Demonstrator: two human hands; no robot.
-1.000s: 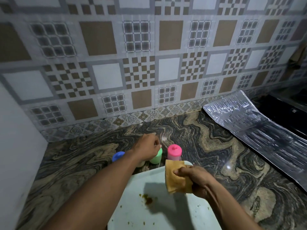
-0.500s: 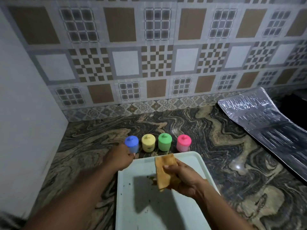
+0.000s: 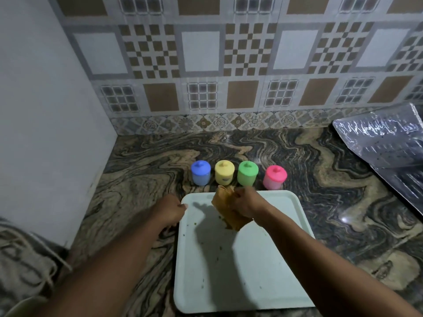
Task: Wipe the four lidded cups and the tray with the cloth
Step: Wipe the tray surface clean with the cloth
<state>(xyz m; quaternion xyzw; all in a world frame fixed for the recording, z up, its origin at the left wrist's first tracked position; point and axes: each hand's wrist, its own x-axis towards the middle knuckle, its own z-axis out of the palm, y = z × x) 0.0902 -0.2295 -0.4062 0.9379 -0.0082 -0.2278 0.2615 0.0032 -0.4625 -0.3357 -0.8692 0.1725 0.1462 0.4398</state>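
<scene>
The left hand (image 3: 170, 209) has drawn back from the blue cup (image 3: 201, 176) to the smooth pale tray (image 3: 286, 248), at its rounded corner; I cannot tell its grip. The right hand (image 3: 246, 202) clutches the crumpled tan cloth (image 3: 229, 212) above the tray's far edge.

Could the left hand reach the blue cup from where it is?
Probably yes: the left hand is by the tray's far left corner, and only countertop shows between it and the blue cup.

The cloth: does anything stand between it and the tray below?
Nothing visible does. The right hand holds the cloth just over the far end of the tray, with bare tray beneath it.
</scene>
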